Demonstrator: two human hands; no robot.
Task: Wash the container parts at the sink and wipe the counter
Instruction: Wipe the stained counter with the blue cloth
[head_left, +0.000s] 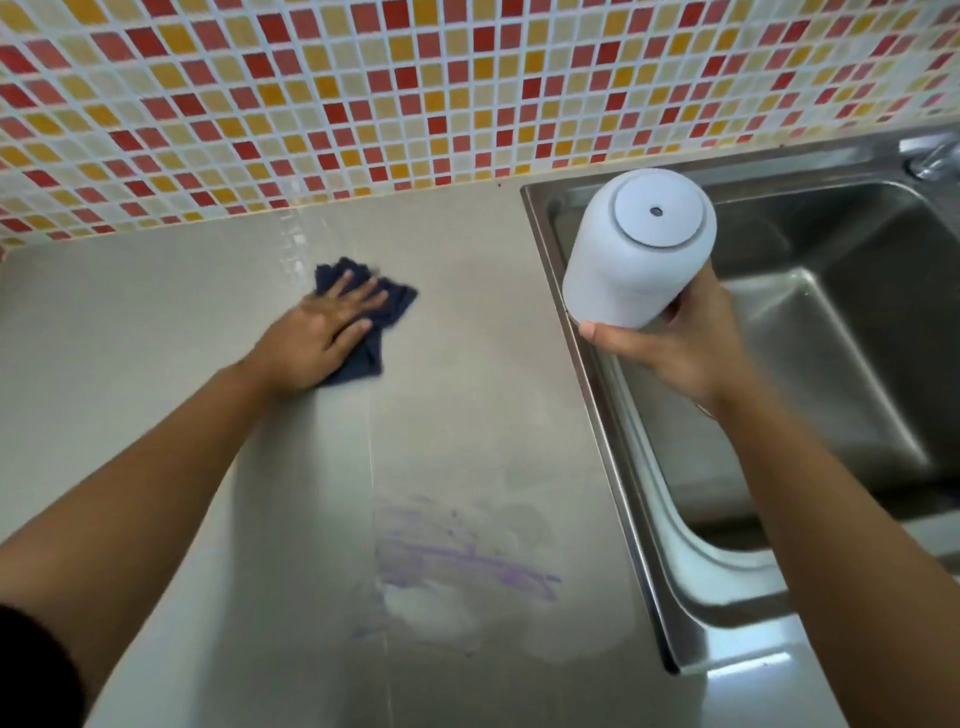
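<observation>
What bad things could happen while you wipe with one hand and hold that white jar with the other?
The right hand grips the white container only near its bottom, tilted over the sink edge, so it might slip and drop. The left hand presses the dark cloth far from the purple smear near the counter's front, so that stain could get missed.

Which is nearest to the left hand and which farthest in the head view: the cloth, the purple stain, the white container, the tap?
From the left hand:
1. Dark blue cloth, directly under the hand on the counter.
2. White container, to the right, held by the right hand over the sink's edge.
3. Purple stain, on the near counter; close to the container in rank, hard to call.
4. Tap, far right corner behind the sink.
</observation>
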